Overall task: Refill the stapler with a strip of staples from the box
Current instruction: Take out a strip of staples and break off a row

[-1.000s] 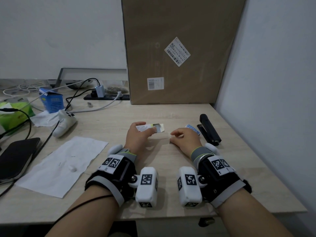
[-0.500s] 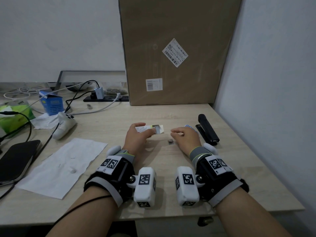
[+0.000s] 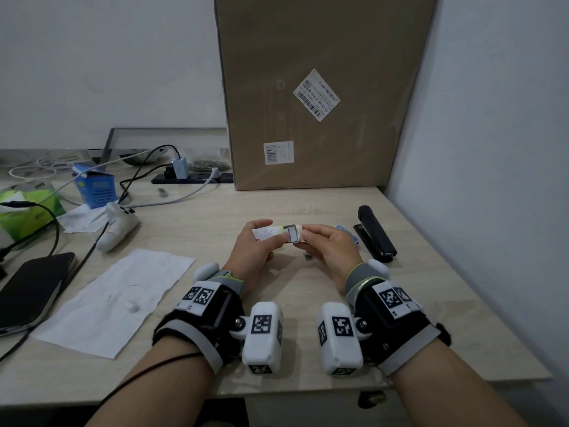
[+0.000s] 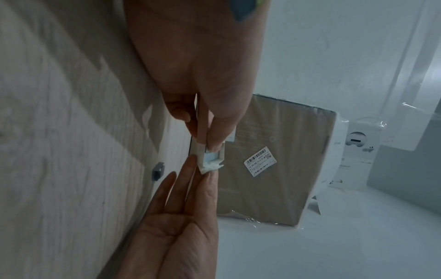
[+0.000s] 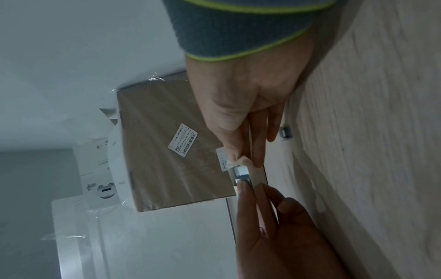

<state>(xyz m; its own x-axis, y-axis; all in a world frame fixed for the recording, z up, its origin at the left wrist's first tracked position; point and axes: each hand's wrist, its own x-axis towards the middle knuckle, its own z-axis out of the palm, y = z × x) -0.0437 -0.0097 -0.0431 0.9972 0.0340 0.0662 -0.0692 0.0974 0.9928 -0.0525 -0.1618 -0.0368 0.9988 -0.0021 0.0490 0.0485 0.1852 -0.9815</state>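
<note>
Our left hand [image 3: 257, 245] grips the staple box [image 3: 278, 234] steady so our right hand [image 3: 328, 245] can pinch its torn end flap open.

Dim, bluish, perhaps blurred wrist views

— What is the pale tabletop [image 3: 200, 217] made of?

— Wood-grain laminate, matt, faintly streaked. The small white staple box [image 3: 271, 234] looks like thin matt card, its end flap torn and fuzzy.

— And by the right edge?

— The long black stapler [image 3: 375, 232] is smooth, slightly glossy plastic. The tall brown cardboard carton [image 3: 323, 87] at the back edge is wrapped in shiny clear film.
</note>
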